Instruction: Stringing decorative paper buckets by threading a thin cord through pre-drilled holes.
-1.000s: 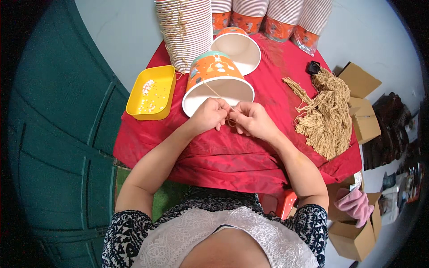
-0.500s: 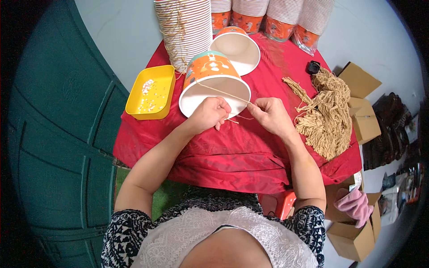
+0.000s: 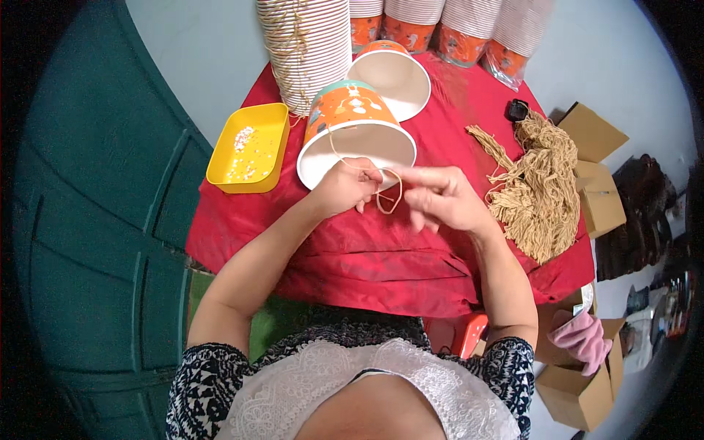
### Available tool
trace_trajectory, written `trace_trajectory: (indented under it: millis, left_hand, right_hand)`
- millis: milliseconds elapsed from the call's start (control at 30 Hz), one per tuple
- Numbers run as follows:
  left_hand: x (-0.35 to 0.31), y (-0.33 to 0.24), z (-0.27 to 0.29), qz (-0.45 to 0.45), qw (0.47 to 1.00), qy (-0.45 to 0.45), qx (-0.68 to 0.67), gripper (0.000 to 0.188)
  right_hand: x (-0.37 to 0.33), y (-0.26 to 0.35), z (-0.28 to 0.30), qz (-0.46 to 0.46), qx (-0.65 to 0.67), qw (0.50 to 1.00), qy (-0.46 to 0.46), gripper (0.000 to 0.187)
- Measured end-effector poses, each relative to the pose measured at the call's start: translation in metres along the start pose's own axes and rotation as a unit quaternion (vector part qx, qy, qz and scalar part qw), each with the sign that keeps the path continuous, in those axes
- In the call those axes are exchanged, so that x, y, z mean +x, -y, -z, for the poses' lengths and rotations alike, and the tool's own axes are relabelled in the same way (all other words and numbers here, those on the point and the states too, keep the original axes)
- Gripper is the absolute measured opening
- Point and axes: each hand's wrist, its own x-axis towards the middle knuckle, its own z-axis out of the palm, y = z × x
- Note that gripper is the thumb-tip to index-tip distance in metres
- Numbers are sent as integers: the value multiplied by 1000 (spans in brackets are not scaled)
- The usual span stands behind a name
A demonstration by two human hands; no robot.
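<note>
A tan cord (image 3: 401, 192) runs from the side wall of an orange paper bucket (image 3: 352, 110) that lies on its side, its white open mouth facing me. My left hand (image 3: 346, 186) pinches the cord in front of that mouth. Between my hands the cord forms a loose loop with a short end. My right hand (image 3: 444, 198) is just right of the loop, its forefinger stretched out to the loop's edge and its other fingers apart. Whether the fingertip touches the cord is hard to make out.
Left of the bucket stands a yellow tray (image 3: 271, 158) with small pale pieces in it. Behind are a second tipped bucket (image 3: 396, 77) and a tall bucket stack (image 3: 308, 59) with cords. A heap of tan cords (image 3: 539, 194) lies at the right on the red cloth (image 3: 367, 275).
My right hand has loosened its pinch on the taut cord and spread its fingers. The cord has gone slack and now bends into a loop beside my left hand, which keeps its pinch.
</note>
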Motion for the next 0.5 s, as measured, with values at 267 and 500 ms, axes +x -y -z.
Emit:
trace_trajectory:
  millis: [267, 500]
  left_hand:
    - [0, 1, 2, 4, 998, -22, 52, 8]
    - [2, -7, -7, 12, 993, -71, 88, 7]
  right_hand:
    - [20, -19, -7, 82, -186, 978, -39, 30]
    - [33, -53, -15, 35, -465, 860, -205, 37]
